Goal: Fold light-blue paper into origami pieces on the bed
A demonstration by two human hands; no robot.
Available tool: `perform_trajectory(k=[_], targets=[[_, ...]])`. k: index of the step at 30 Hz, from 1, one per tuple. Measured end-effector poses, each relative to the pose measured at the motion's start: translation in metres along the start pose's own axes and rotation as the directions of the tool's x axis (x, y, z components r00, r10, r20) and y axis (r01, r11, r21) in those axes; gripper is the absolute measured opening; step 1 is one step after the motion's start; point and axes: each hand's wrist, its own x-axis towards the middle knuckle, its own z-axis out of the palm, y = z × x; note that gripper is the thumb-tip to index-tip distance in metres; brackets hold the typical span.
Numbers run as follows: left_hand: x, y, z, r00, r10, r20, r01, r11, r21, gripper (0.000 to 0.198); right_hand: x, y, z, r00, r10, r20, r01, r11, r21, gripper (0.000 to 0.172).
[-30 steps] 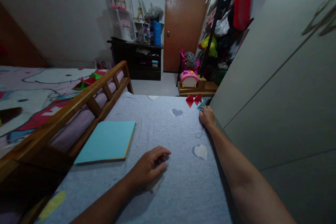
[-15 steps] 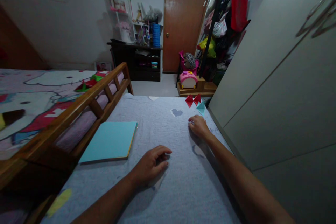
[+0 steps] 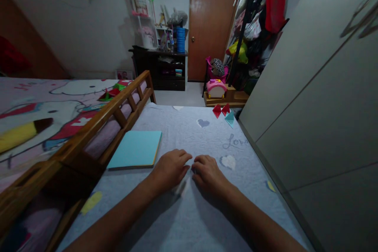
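My left hand (image 3: 173,167) is low over the bed sheet (image 3: 189,134), loosely bent, its thumb apart from the fingers and nothing visible between them. Beside it, separated by a narrow gap, my right hand (image 3: 206,171) rests with softly curved fingers and no object showing. To the left of both lies a square stack of light blue paper (image 3: 136,149) with a yellowish edge. Two red folded paper pieces, one of them a red folded paper (image 3: 217,111), sit at the far right corner, with a light blue folded paper (image 3: 229,118) just nearer.
A wooden bed rail (image 3: 118,114) runs along the left, with a patterned bed (image 3: 67,86) behind it. Tall pale cabinet doors (image 3: 313,98) flank the right side. Beyond the far edge stand a pink toy case (image 3: 216,88) and a dark low cabinet (image 3: 159,80).
My right hand has drawn back from near the folded papers to beside my left hand. My left hand has shifted slightly forward. The view has turned a little left.
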Motion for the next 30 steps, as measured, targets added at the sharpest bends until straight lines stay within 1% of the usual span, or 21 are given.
perform_trajectory(k=[2, 3, 6, 8, 11, 12, 14, 15, 17, 19, 20, 21, 23, 25, 30], targets=[[-0.002, -0.004, -0.01, 0.996, -0.06, 0.067, 0.057, 0.997, 0.049, 0.025, 0.0, 0.002, 0.007, 0.996, -0.003, -0.084, 0.006, 0.999, 0.037, 0.012], [-0.004, -0.009, -0.014, 0.995, -0.076, 0.064, 0.073, 0.996, 0.061, 0.023, 0.0, 0.003, 0.01, 0.994, -0.004, -0.109, 0.01, 0.999, 0.052, 0.011], [-0.012, -0.032, -0.027, 0.995, -0.095, -0.028, 0.097, 0.991, 0.087, 0.025, 0.002, 0.009, 0.014, 0.989, -0.022, -0.144, 0.035, 0.996, 0.087, 0.012], [-0.019, -0.053, -0.034, 0.985, -0.162, -0.056, 0.169, 0.976, 0.138, 0.03, 0.003, 0.014, 0.015, 0.988, -0.03, -0.153, 0.046, 0.994, 0.101, 0.013], [-0.028, -0.082, -0.04, 0.965, -0.264, 0.002, 0.259, 0.948, 0.185, 0.048, 0.004, 0.019, 0.018, 0.987, -0.033, -0.16, 0.05, 0.993, 0.105, 0.014], [-0.031, -0.09, -0.04, 0.958, -0.285, 0.033, 0.275, 0.944, 0.182, 0.053, 0.004, 0.02, 0.019, 0.986, -0.033, -0.165, 0.051, 0.993, 0.106, 0.014], [-0.036, -0.103, -0.038, 0.94, -0.338, 0.051, 0.325, 0.93, 0.169, 0.06, 0.004, 0.023, 0.021, 0.984, -0.034, -0.176, 0.054, 0.992, 0.111, 0.015], [-0.038, -0.109, -0.037, 0.938, -0.345, 0.034, 0.335, 0.927, 0.167, 0.064, 0.004, 0.024, 0.022, 0.983, -0.035, -0.18, 0.056, 0.992, 0.115, 0.015], [-0.043, -0.119, -0.034, 0.939, -0.341, 0.039, 0.331, 0.93, 0.161, 0.08, 0.004, 0.025, 0.023, 0.982, -0.037, -0.183, 0.06, 0.991, 0.121, 0.016], [-0.047, -0.128, -0.031, 0.931, -0.354, 0.089, 0.336, 0.927, 0.166, 0.1, 0.004, 0.026, 0.024, 0.983, -0.04, -0.18, 0.063, 0.99, 0.129, 0.016], [-0.049, -0.132, -0.029, 0.928, -0.354, 0.117, 0.335, 0.929, 0.16, 0.104, 0.004, 0.026, 0.024, 0.983, -0.04, -0.179, 0.064, 0.989, 0.134, 0.016], [-0.052, -0.135, -0.028, 0.926, -0.35, 0.142, 0.329, 0.932, 0.151, 0.105, 0.004, 0.026, 0.024, 0.983, -0.039, -0.179, 0.064, 0.988, 0.139, 0.016], [-0.055, -0.139, -0.025, 0.929, -0.333, 0.163, 0.313, 0.94, 0.136, 0.1, 0.004, 0.026, 0.024, 0.983, -0.034, -0.178, 0.061, 0.987, 0.147, 0.016], [-0.058, -0.138, -0.023, 0.936, -0.317, 0.154, 0.299, 0.945, 0.13, 0.092, 0.004, 0.027, 0.024, 0.985, -0.03, -0.172, 0.056, 0.987, 0.149, 0.016], [-0.062, -0.129, -0.026, 0.947, -0.294, 0.125, 0.284, 0.954, 0.096, 0.075, 0.004, 0.029, 0.023, 0.987, -0.024, -0.162, 0.048, 0.988, 0.148, 0.016]])
